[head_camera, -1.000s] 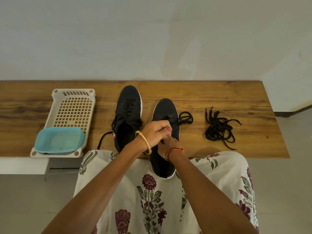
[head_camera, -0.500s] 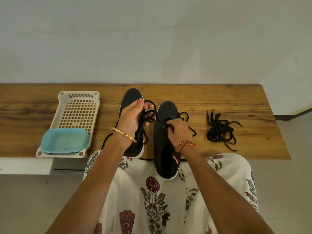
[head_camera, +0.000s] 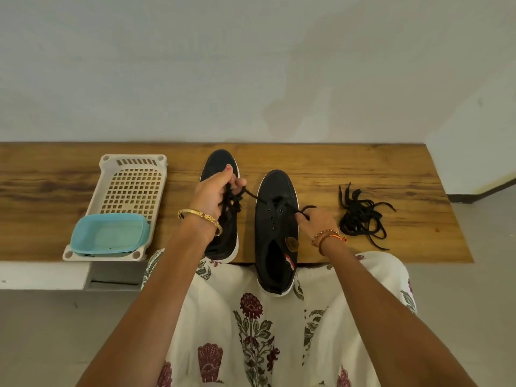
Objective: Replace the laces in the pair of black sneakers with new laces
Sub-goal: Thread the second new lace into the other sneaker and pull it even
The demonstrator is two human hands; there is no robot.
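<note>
Wooden worktop [head_camera: 335, 169] steadies the right sneaker [head_camera: 276, 219]; left hand [head_camera: 215, 194] and right hand [head_camera: 315, 219], each pinching lace [head_camera: 252, 195], should pull evenly.

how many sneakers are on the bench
2: the left sneaker lies partly behind the left hand; the right sneaker lies beside it, its heel overhanging the bench edge.

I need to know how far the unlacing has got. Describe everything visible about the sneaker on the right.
The right sneaker is black, fabric-looking, with a white sole edge and a small badge near its opening. It lies toe away from the person, heel overhanging the wooden bench onto the lap. Most eyelets are empty; the lace remains only near the toe. The left hand grips one end and the right hand pinches the other beside the shoe.
</note>
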